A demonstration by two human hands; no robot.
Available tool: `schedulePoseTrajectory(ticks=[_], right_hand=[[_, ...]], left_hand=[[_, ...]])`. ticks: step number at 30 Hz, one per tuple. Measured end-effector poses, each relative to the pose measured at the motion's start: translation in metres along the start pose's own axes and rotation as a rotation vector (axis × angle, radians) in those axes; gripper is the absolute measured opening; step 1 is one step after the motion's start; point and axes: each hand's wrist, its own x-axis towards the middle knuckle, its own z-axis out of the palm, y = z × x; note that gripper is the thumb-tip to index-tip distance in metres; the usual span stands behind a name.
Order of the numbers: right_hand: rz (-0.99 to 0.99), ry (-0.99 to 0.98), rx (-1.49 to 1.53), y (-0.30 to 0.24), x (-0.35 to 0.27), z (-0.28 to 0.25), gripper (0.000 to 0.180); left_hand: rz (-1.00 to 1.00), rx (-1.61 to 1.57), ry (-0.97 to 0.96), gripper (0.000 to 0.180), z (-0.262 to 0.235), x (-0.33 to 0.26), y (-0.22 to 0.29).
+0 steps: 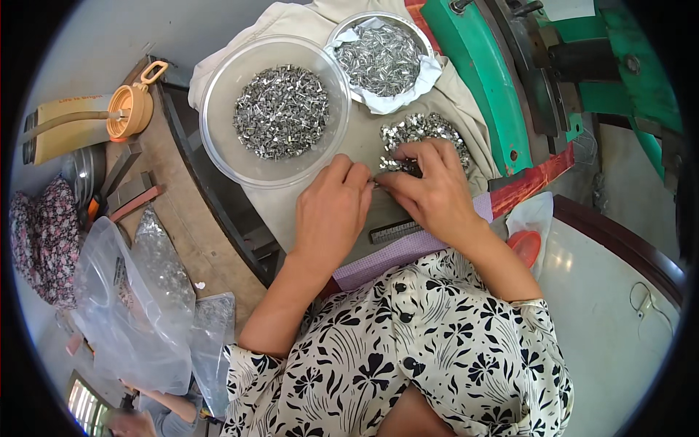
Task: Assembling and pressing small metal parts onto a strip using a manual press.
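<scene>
My left hand [329, 211] and my right hand [438, 195] meet over a beige cloth [273, 207], fingertips pinched close together. Between them shows a tiny shiny metal piece [374, 184], too small to name. The right hand's curled fingers lie against a pile of small flat metal pieces [419, 125]. Ahead of the left hand stands a clear plastic bowl [218, 138] with many small metal parts [280, 109] in it. Farther back, thin silvery metal pins [378, 58] fill a lined metal bowl [342, 30]. A dark ridged metal strip [395, 231] lies just below the hands.
A green machine frame [480, 80] borders the cloth on the right. Left of me, a wooden surface [189, 211] carries an orange-lidded container [131, 109] and clear plastic bags [135, 313]. A red dish [526, 247] is beside my right forearm. Another person's arm [173, 404] shows at lower left.
</scene>
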Motion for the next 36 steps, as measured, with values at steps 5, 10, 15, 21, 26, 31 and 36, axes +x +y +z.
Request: schedulePoseTrajectory(ticks=[5,10,15,21,26,31,36], right_hand=[[0.052,-0.004,-0.029,0.006,-0.016,-0.016,0.017],[0.121,0.016,-0.001,0.009,-0.020,-0.024,0.018],[0.062,0.035,0.017,0.005,-0.004,-0.020,0.018],[-0.036,-0.006,-0.012,0.002,0.014,-0.002,0.019],[0.003,-0.008,0.040,0.000,0.016,0.001,0.015],[-0.015,-0.013,0.145,-0.005,-0.005,-0.007,0.015],[-0.005,-0.053,0.156,-0.017,-0.046,-0.005,0.019]], left_hand=[[0.002,-0.037,-0.047,0.012,-0.003,-0.008,-0.002],[-0.037,-0.122,-0.031,0.013,-0.009,-0.025,-0.005],[-0.131,-0.144,0.015,0.013,-0.017,-0.033,-0.006],[-0.127,-0.171,0.026,0.012,-0.015,-0.037,-0.007],[-0.077,-0.114,0.050,0.011,-0.010,-0.037,-0.004],[-0.038,-0.032,0.080,0.016,-0.003,-0.034,-0.001],[-0.039,-0.005,0.063,0.019,0.003,-0.030,0.000]])
